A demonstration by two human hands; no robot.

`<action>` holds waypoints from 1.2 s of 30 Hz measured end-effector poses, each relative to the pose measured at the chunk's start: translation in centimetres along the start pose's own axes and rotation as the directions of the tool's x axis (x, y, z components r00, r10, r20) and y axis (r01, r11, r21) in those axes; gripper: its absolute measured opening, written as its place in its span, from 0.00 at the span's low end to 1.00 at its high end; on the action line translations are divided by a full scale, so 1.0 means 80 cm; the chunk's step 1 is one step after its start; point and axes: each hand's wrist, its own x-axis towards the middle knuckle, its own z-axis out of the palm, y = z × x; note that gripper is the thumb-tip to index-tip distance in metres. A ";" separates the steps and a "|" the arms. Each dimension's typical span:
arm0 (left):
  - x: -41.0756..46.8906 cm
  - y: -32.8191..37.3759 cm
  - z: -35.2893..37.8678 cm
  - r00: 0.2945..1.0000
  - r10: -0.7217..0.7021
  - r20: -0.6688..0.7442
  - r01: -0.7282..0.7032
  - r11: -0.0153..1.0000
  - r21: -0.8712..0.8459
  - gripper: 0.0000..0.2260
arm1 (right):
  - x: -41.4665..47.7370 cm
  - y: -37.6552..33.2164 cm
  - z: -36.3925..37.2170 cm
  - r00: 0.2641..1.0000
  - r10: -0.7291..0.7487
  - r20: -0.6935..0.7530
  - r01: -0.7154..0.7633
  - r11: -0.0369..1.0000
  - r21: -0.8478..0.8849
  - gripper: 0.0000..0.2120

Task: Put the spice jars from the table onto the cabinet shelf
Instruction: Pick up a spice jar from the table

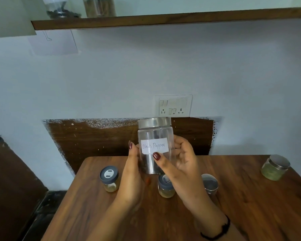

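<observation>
Holding noted, head view only. Both hands grip one clear jar (155,133) upright above the far edge of the table (250,206), in front of a dark wooden panel (94,136) on the wall.

- Jar: steel lid on, white paper label (154,146) facing the camera, handwritten "Black Pepper". Dark contents sit low in the glass.
- Left hand (132,174): closed against the jar's left side, one painted fingertip raised beside the label. How its other fingers lie behind the glass I cannot tell.
- Right hand (181,164): wrapped round the jar's right side, thumb across the front just under the label. Black band (219,230) on that wrist.

On the table, all upright:
- small grey-lidded jar (109,178) to the left of the left hand, pale contents;
- second grey-lidded jar (165,186) between the two wrists, partly hidden by the right hand;
- steel-lidded jar (209,184) just right of the right hand;
- squat jar of green spice (274,167) near the far right edge, well apart from the rest.

Wall: switch plate (174,105) directly above the held jar. Wooden shelf (163,20) high across the top of the view, with two containers (59,9) (99,6) standing at its left end, tops cut off by the frame.
</observation>
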 end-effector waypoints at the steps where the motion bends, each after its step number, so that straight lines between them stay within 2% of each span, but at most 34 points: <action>1: 0.000 0.001 -0.002 1.000 -0.007 0.011 0.007 1.000 -0.007 0.34 | 0.000 -0.001 0.000 1.000 0.012 0.001 -0.012 1.000 0.025 0.27; 5: -0.001 -0.001 -0.009 0.999 0.006 0.035 -0.007 0.999 0.036 0.29 | 0.000 -0.002 0.004 0.999 0.046 0.011 -0.046 0.995 0.088 0.27; 9: -0.002 0.003 -0.002 0.996 0.075 0.046 -0.081 0.988 0.134 0.20 | 0.000 -0.001 0.005 0.998 0.059 0.012 -0.060 0.991 0.119 0.34; 13: 0.005 0.012 0.001 0.987 0.139 0.075 -0.151 0.972 0.179 0.20 | 0.008 -0.009 0.004 0.999 0.041 0.006 -0.042 0.989 0.141 0.41; 16: 0.014 0.029 0.007 0.980 0.169 0.105 -0.187 0.960 0.207 0.22 | 0.023 -0.023 0.003 1.000 -0.004 0.015 0.002 0.989 0.146 0.39; 19: 0.030 0.056 0.016 0.966 0.230 0.117 -0.253 0.929 0.271 0.21 | 0.043 -0.043 0.001 0.998 -0.054 0.034 0.048 0.989 0.141 0.32; 22: 0.054 0.085 0.025 0.929 0.341 0.145 -0.370 0.843 0.391 0.19 | 0.069 -0.068 -0.001 0.994 -0.102 0.049 0.095 0.988 0.121 0.27; 27: 0.089 0.137 0.042 0.794 0.604 0.073 -0.578 0.710 0.402 0.15 | 0.122 -0.115 0.006 0.978 -0.209 0.023 0.209 0.977 -0.029 0.33; 31: 0.107 0.189 0.054 0.733 0.665 0.142 -0.656 0.635 0.408 0.14 | 0.166 -0.144 0.014 0.947 -0.320 0.027 0.321 0.940 -0.112 0.34; 34: 0.123 0.220 0.051 0.709 0.674 0.209 -0.683 0.582 0.441 0.22 | 0.193 -0.167 0.020 0.925 -0.374 0.062 0.379 0.918 -0.116 0.33; 36: 0.133 0.237 0.048 0.686 0.689 0.234 -0.696 0.530 0.484 0.26 | 0.209 -0.185 0.024 0.910 -0.406 0.081 0.413 0.903 -0.117 0.27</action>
